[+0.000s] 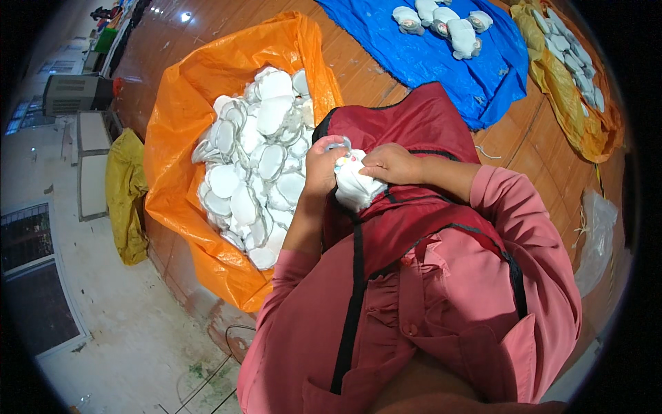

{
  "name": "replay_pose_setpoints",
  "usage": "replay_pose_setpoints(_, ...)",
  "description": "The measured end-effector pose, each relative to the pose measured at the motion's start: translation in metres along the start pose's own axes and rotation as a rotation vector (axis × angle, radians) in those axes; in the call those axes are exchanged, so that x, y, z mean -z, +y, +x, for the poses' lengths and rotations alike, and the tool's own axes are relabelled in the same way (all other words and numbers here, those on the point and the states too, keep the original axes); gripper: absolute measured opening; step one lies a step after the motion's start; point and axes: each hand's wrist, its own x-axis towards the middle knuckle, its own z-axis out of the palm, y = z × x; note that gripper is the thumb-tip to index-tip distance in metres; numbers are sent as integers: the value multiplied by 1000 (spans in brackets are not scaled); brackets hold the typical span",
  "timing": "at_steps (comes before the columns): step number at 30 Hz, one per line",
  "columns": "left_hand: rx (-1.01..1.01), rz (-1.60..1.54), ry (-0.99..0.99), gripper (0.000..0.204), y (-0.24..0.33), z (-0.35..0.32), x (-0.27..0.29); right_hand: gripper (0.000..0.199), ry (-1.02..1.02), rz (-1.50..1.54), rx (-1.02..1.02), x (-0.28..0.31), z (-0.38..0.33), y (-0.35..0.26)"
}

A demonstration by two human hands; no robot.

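Over my lap, both hands close around a small white stuffed fabric piece (357, 192) with tiny coloured marks near its top. My left hand (321, 167) grips its left side, and a pale curved edge shows by the thumb and fingers. My right hand (394, 164) pinches the piece from the right, fingertips pressed to the cloth. What lies under the fingers is hidden. A dark red apron (407, 124) with black trim spreads across my lap beneath the piece. To the left, a large orange sack (172, 131) stands open, filled with many white oval fabric pieces (245, 179).
Beyond my lap, a blue sheet (476, 93) carries several white stuffed pieces (460, 38). At far right lies a yellow-orange sack (538, 52) of pale pieces. A clear plastic bag (597, 238) rests on the right. A yellow sack (125, 200) leans by the left wall.
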Motion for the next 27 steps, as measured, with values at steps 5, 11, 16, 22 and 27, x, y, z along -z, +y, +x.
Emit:
replay_pose_setpoints(5,-90,-17,-46,25,-19,0,15,37,-13,35,100,-4,-2,13)
replay_pose_setpoints(11,-163,65,-6,25,-21,-9,10,41,-12,114,75,-13,-9,20)
replay_pose_setpoints(16,-243,105,40,26,-4,-41,-22,35,-45,253,-75,-9,-23,-1)
replay_pose_setpoints(22,-153,142,171,25,19,-77,-45,27,-107,474,-146,3,-29,-27)
replay_pose_setpoints(27,-178,287,347,22,18,-88,-62,31,-140,309,-250,16,-28,-47)
